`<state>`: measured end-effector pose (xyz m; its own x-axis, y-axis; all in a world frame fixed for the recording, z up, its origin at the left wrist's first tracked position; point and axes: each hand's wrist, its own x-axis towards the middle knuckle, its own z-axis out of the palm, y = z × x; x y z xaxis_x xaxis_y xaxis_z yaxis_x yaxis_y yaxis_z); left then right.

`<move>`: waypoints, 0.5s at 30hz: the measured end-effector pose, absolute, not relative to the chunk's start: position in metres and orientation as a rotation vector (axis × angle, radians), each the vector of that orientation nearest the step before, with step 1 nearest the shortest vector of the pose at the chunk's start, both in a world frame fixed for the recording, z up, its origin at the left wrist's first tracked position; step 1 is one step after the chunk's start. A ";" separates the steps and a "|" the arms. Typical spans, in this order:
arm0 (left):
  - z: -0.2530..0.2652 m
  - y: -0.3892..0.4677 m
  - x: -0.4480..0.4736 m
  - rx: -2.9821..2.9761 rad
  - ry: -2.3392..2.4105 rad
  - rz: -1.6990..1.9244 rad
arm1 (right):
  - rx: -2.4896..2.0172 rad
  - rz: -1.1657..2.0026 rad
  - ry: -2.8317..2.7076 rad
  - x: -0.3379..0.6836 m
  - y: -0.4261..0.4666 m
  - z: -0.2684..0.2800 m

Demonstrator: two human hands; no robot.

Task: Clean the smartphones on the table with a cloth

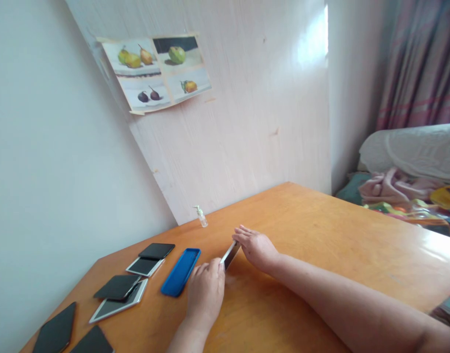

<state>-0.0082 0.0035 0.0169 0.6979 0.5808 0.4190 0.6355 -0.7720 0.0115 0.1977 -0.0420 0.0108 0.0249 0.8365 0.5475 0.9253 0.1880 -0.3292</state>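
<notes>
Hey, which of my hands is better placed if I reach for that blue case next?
Probably your left hand: it is just beside the blue case, while your right hand is farther off, at the far end of the slim device. Both hands are on that device, so neither looks free.

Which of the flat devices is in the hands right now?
The tilted device between the left hand, at its near end, and the right hand, at its far end; the other devices lie left of the blue case, untouched.

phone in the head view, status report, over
Left hand holding near end, right hand at far end. Phone tilted between them. Blue case close beside left hand.
</notes>
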 end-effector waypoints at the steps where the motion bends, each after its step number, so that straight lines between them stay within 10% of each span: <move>1: 0.016 0.004 -0.008 -2.773 -0.998 -0.624 | -1.591 -0.182 -1.865 0.190 -0.044 0.010; 15: 0.016 0.004 -0.008 -2.886 -1.105 -0.746 | -1.794 0.059 -1.592 0.217 -0.031 0.007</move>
<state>-0.0078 0.0043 0.0164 0.6487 0.6394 0.4127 0.6219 -0.7580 0.1969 0.2174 -0.0312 0.0071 0.2347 0.8783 0.4165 0.8451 0.0274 -0.5339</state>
